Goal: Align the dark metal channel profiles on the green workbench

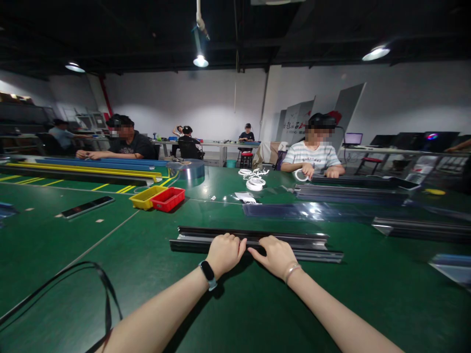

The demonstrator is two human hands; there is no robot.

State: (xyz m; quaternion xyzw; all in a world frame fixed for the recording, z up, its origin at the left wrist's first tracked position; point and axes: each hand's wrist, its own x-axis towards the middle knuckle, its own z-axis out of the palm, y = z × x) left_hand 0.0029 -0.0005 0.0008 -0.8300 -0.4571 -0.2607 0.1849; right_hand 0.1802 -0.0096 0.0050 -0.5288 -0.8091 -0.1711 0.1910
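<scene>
A long black channel-shaped profile [193, 246] lies crosswise on the green table in front of me, its shiny hollow facing up. My left hand [225, 252], with a smartwatch on its wrist, has its fingers curled over the middle of the profile. Close beside it, my right hand [276, 254] grips the same profile a little to the right. The two thumbs point toward each other with a small gap. Most fingertips are hidden behind the profile. Just beyond lies a clear film strip [287, 211].
Yellow [142, 200] and red [168, 200] bins stand left of centre, near a phone [88, 207]. White tape rolls [255, 184] lie farther back. More dark profiles [423, 229] lie right. A black cable [97, 267] loops near my left arm. Co-workers [312, 154] sit across the table.
</scene>
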